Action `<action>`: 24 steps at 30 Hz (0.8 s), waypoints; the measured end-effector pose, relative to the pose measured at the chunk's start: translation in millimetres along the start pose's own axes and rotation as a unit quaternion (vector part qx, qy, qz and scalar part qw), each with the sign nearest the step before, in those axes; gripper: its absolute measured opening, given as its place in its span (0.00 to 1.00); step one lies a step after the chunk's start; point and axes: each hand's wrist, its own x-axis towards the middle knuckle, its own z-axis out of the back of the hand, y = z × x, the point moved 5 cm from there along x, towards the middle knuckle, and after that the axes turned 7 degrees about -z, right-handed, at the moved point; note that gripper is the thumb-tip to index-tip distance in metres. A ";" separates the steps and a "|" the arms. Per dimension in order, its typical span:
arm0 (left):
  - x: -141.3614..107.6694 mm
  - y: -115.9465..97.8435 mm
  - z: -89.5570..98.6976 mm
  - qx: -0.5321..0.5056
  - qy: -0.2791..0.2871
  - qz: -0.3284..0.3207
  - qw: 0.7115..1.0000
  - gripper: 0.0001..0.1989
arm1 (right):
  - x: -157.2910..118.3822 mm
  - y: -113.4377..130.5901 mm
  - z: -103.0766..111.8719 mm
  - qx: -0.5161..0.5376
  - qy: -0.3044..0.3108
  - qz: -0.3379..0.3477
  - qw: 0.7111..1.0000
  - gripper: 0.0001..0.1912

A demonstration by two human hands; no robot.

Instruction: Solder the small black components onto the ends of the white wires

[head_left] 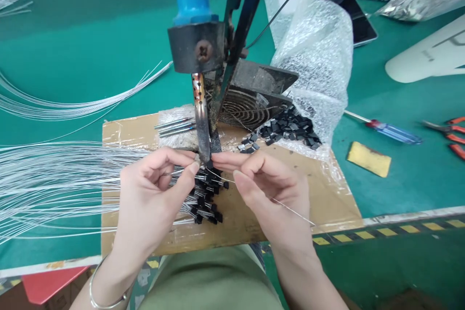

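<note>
A soldering iron (202,97) with a blue handle hangs tip-down in a stand, its tip between my two hands. On its left side, my left hand (156,189) is closed, thumb and forefinger pinching a thin wire (174,172) close to the tip. My right hand (272,184) is closed round a thin strand of solder wire (292,210), which runs from the tip across the palm. Its outstretched fingertips are beside a small black piece (209,164) under the tip. Below lie several finished-looking black connector ends (207,201) on white wires (54,179).
A cardboard sheet (290,198) covers the green table. Behind the iron stand a round-grilled fan (247,106) and loose black pieces (290,128) on bubble wrap (316,58). To the right are a screwdriver (394,131), a yellow sponge (369,159), pliers (446,128) and a phone (350,14).
</note>
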 end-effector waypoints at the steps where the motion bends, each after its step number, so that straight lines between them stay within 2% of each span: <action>1: -0.3 -0.2 -0.1 0.001 0.000 -0.001 1.000 0.10 | 0.2 0.0 0.0 -0.001 -0.001 -0.001 1.000 0.13; 24: 1.1 -2.3 -1.0 0.025 -0.008 0.008 1.000 0.08 | -3.0 -0.7 -1.7 -0.017 -0.021 0.003 1.000 0.14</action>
